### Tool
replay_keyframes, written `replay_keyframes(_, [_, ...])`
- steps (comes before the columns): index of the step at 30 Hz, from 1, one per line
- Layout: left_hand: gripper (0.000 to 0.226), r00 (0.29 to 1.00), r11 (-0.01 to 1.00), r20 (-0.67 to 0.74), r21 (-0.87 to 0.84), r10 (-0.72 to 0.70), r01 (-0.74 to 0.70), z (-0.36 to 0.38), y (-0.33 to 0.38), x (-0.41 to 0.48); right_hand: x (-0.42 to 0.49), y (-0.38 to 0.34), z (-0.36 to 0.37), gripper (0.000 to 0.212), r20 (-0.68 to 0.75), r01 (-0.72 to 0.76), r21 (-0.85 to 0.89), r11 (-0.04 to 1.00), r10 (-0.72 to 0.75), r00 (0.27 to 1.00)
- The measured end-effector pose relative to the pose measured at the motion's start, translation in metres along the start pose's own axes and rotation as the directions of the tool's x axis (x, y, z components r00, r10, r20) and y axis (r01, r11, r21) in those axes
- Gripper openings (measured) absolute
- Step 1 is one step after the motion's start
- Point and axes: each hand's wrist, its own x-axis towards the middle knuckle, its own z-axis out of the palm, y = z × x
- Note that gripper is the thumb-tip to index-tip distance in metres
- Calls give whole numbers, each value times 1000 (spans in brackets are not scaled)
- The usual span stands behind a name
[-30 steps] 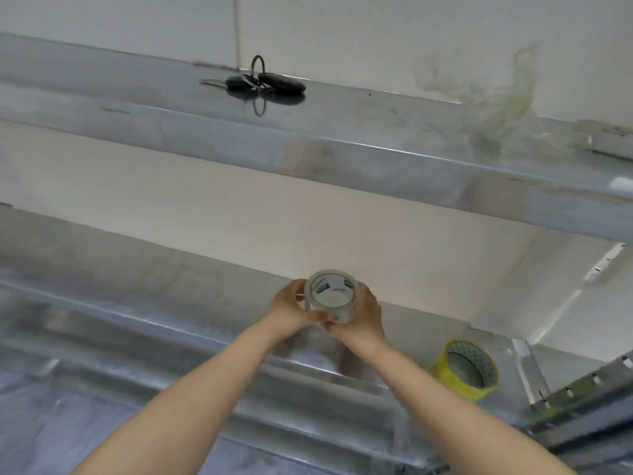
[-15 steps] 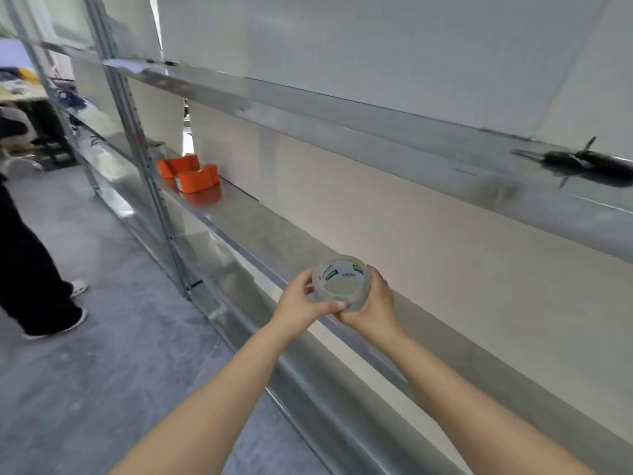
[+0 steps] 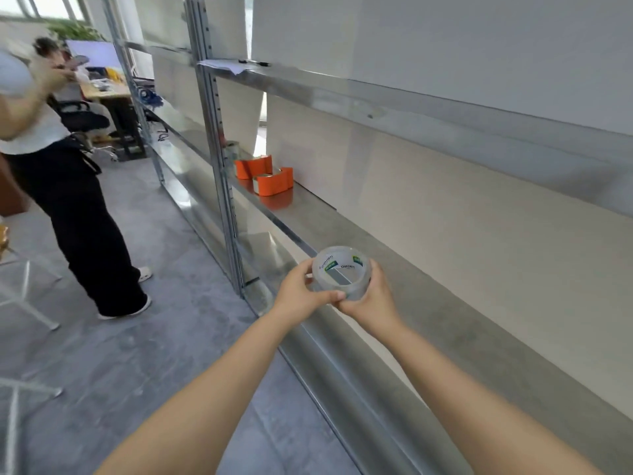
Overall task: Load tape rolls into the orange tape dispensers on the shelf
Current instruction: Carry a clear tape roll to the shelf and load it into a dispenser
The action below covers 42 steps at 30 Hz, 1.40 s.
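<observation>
A clear tape roll [image 3: 339,271] with a white printed core sits between both hands in front of the metal shelf [image 3: 394,255]. My left hand [image 3: 301,291] grips its left side, thumb across the lower edge. My right hand [image 3: 375,298] cups its right side and underside. Two orange tape dispensers stand further left on the same shelf: the nearer dispenser [image 3: 274,182] and the farther dispenser [image 3: 252,166], both well beyond my reach. A further tape roll [image 3: 232,149] seems to stand behind them by the upright.
A metal shelf upright [image 3: 219,159] rises beside the dispensers. A person in black trousers [image 3: 78,214] stands on the grey floor to the left. Papers and a pen [image 3: 239,65] lie on the upper shelf. White metal frame legs [image 3: 24,296] stand at far left.
The view has swung left along the shelf, bringing the orange dispensers closer and a standing person into sight. Both hands keep the same hold on the tape roll.
</observation>
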Motion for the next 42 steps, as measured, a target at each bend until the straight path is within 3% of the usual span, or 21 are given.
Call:
replay_keyframes(10, [68,998,998,-41,41,-40,42,-79,-37,71,76,-13,96,83,71,38,25,999,-40,997])
replay_keyframes(14, [82,997,995,-40,70,-65,68,-110,-50,121,123,-12,139,81,91,1,88,996,-9,996])
replay_keyframes(21, [70,998,986,19,155,-57,53,-161,-62,230,226,-14,196,80,42,-7,112,994,2,999])
replay_keyframes(26, [74,998,979,18,197,-59,54,-171,-81,293,284,-4,220,78,12,-10,38,999,10,1000])
replay_keyframes(36, [77,973,973,219,231,-72,20,-173,-119,404,357,25,256,83,-89,-197,-88,977,189,978])
replay_keyframes(42, [75,890,961,455,261,-38,-92,-196,-140,475,393,27,301,74,-250,-328,-24,944,312,917])
